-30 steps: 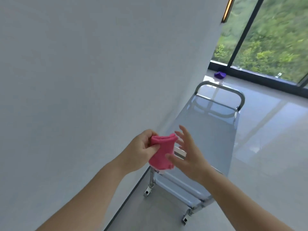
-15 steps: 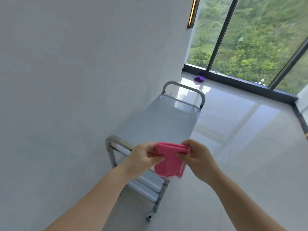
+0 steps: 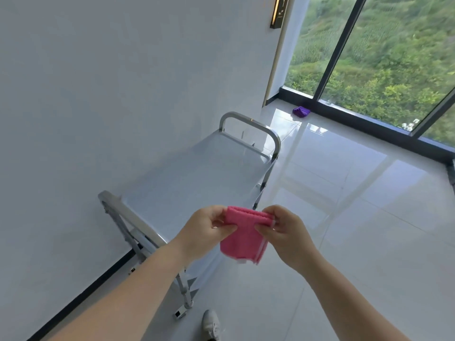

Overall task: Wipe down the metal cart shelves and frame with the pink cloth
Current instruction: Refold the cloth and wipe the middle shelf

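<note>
White wall at left. Silver metal cart (image 3: 197, 178) stands along it, top shelf bare, looped handle rails at near and far ends. Left hand (image 3: 204, 232) pinches left top corner of folded pink cloth (image 3: 242, 238); right hand (image 3: 286, 233) pinches right top corner. Cloth hangs in air between hands, above cart's near right edge, not touching it. White shoe (image 3: 211, 324) on glossy tile floor at near edge. Small purple object (image 3: 300, 111) far right, by window.
</note>
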